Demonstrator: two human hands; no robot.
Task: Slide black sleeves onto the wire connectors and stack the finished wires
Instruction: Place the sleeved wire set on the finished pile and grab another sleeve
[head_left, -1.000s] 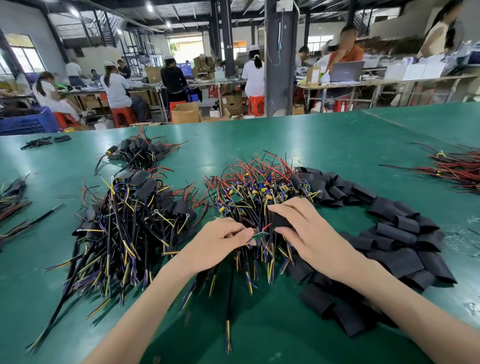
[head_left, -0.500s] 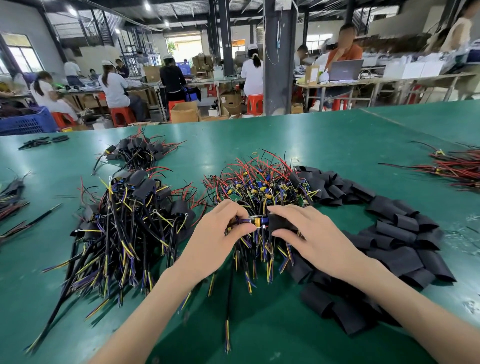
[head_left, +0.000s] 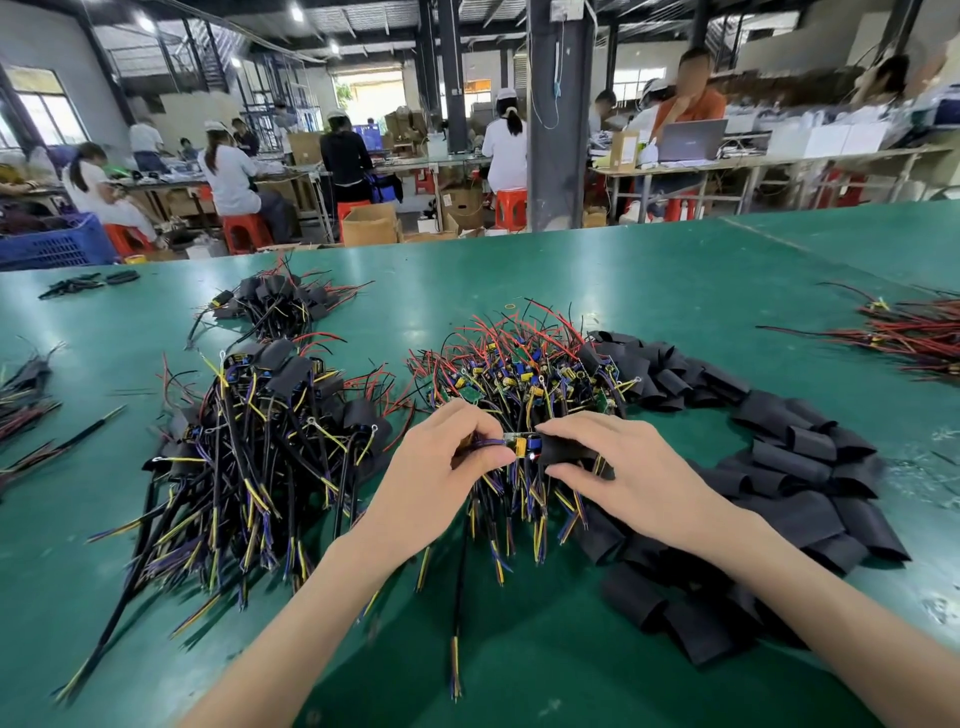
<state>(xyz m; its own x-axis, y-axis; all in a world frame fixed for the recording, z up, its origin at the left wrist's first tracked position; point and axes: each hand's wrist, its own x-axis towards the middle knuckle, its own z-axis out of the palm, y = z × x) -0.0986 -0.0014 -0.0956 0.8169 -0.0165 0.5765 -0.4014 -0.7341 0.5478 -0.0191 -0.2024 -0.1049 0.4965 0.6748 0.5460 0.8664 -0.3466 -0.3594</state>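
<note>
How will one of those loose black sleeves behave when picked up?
Probably light and floppy: the black sleeves lie squashed and creased in their pile. Likely deforms under a pinch, as in the right hand. Flattened, so unlikely to roll.

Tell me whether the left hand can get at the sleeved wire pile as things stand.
Probably yes: the sleeved wire pile lies just beside the left hand, nothing between them, though that hand is busy pinching a wire.

green table (head_left: 649, 291) carries sleeved wire pile (head_left: 249, 441), bare wire heap (head_left: 519, 364), black sleeves (head_left: 795, 467)
</note>
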